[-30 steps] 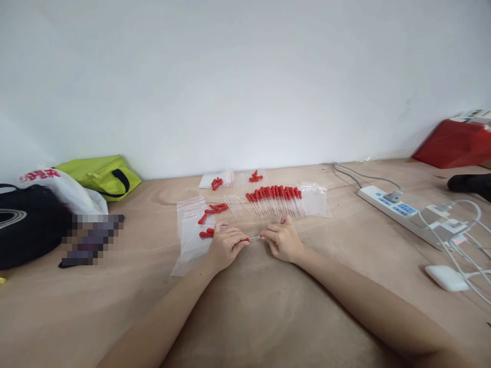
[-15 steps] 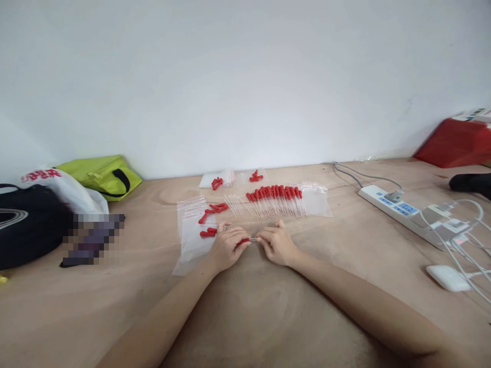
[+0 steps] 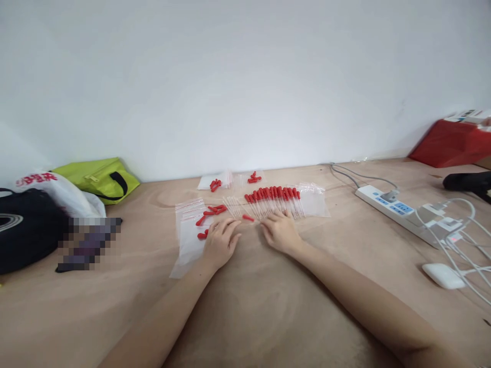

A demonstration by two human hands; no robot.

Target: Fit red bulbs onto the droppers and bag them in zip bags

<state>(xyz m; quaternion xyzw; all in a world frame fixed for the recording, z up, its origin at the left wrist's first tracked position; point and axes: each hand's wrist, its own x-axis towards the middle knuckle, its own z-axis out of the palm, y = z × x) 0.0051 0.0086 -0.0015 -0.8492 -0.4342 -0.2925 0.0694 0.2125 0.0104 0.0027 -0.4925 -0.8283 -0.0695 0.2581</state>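
A single red bulb [image 3: 248, 218] lies on the table between my two hands. My left hand [image 3: 221, 242] rests with fingers apart and empty, beside the clear zip bags [image 3: 186, 245] and some red bulbs [image 3: 210, 213]. My right hand [image 3: 281, 232] lies with its fingers spread just below a row of clear tubes with red bulbs [image 3: 274, 193]; no object shows in it, and its fingertips are close to the tube ends. Several bare clear tubes [image 3: 232, 206] lie left of that row.
More red bulbs sit on bags [image 3: 215, 185] near the wall. At the right are a white power strip [image 3: 395, 209] with cables, a white charger [image 3: 444, 276] and a red bag [image 3: 452, 143]. A green bag [image 3: 103, 179] and a black bag [image 3: 30, 230] stand left.
Both hands have let go of the red bulb and tube and moved apart. A red bulb now lies between them. The right hand has moved toward the row; the view has shifted slightly.
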